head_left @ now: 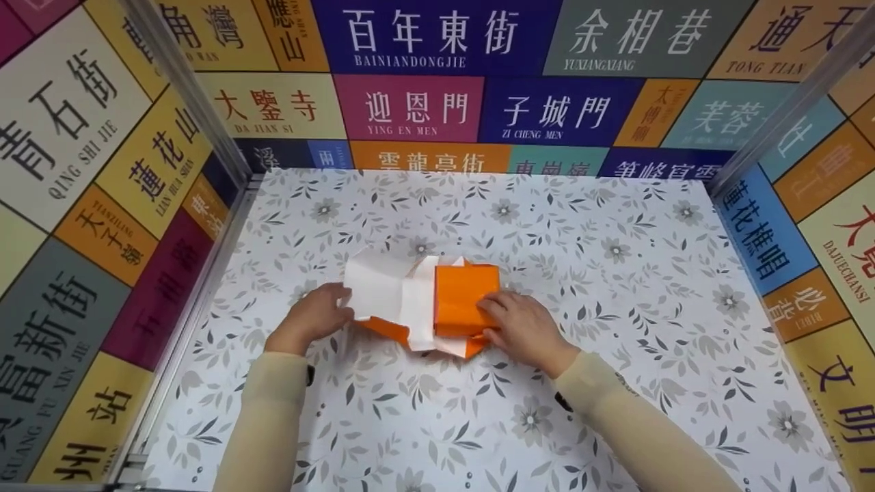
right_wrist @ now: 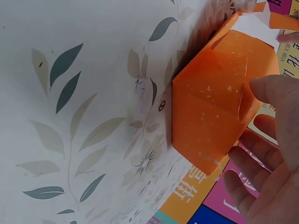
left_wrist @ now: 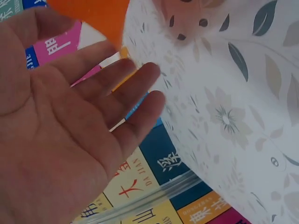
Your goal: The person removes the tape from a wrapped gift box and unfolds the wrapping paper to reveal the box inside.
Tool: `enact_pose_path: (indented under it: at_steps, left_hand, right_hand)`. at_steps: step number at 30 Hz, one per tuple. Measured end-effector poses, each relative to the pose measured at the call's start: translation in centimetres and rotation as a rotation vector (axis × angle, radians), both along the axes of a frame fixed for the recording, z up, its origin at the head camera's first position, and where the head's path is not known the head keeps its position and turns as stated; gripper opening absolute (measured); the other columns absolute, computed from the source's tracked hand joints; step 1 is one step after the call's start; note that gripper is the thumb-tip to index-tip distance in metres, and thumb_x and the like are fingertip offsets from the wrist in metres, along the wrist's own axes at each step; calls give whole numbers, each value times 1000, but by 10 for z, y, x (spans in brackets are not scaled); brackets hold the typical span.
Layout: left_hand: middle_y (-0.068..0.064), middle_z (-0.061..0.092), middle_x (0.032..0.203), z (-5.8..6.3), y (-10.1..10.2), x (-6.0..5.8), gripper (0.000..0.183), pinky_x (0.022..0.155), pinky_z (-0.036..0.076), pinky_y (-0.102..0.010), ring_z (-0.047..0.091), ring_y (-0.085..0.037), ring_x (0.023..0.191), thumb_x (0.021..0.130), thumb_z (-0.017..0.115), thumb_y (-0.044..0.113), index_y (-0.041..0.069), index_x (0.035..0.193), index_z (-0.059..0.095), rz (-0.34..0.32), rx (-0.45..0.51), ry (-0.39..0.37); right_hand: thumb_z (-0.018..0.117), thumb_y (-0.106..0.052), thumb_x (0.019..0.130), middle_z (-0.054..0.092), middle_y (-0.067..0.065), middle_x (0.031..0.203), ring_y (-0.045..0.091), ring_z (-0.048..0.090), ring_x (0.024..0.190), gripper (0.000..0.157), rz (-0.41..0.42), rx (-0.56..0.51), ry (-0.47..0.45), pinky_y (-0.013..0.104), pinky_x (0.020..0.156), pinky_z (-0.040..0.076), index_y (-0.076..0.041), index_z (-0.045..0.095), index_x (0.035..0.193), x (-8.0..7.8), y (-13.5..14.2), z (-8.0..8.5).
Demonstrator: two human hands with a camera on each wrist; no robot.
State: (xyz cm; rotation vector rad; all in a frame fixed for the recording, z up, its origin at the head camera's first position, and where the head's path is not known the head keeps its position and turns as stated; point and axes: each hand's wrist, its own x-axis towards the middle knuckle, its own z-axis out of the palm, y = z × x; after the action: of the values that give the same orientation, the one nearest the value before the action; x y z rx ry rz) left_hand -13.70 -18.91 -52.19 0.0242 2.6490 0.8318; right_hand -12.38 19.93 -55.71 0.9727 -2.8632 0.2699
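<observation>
A partly unfolded paper box (head_left: 467, 299), orange outside and white inside, lies in mid-table in the head view. Its right part forms an orange square block, and a white flap (head_left: 374, 283) spreads out to the left. At that flap's outer edge is my left hand (head_left: 318, 314), fingertips right at the paper. The left wrist view shows its fingers loosely extended below an orange corner (left_wrist: 100, 16). My right hand (head_left: 530, 328) holds the block's right side, fingers on top and thumb low at the near edge. In the right wrist view the thumb (right_wrist: 271, 88) lies against the orange side (right_wrist: 210, 102).
The table (head_left: 410, 424) has a white cover printed with grey flowers and leaves. Panels with colourful street-name signs (head_left: 410, 106) stand behind it and on both sides. Clear corner strips (head_left: 205, 89) join the panels.
</observation>
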Motion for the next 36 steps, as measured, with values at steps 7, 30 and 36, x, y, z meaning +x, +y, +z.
enact_pose_path:
  at_steps: [7, 30, 36]
  left_hand:
    - [-18, 57, 137, -4, 2, -1, 70, 101, 41, -55, 55, -37, 121, 101, 38, 60, 3, 133, 62, -29, -120, -53]
    - [-29, 14, 160, -54, 26, 9, 118, 116, 20, -56, 20, -45, 146, 59, 91, 55, 3, 152, 39, -272, -398, 163]
    - [-27, 20, 160, -60, 35, 9, 116, 117, 18, -54, 21, -42, 146, 61, 93, 49, 4, 153, 37, -281, -431, 145]
  right_hand:
    - [75, -29, 89, 58, 8, 131, 29, 54, 121, 50, -13, -30, -6, 49, 102, 45, -13, 61, 134, -2, -1, 1]
    - [73, -19, 86, 50, 10, 145, 27, 63, 68, 65, 21, -114, 211, 34, 47, 51, -12, 48, 146, -3, 21, -6]
    - [76, -14, 83, 43, 15, 149, 22, 56, 59, 92, 54, -65, 214, 28, 43, 48, -24, 26, 159, -3, 27, -5]
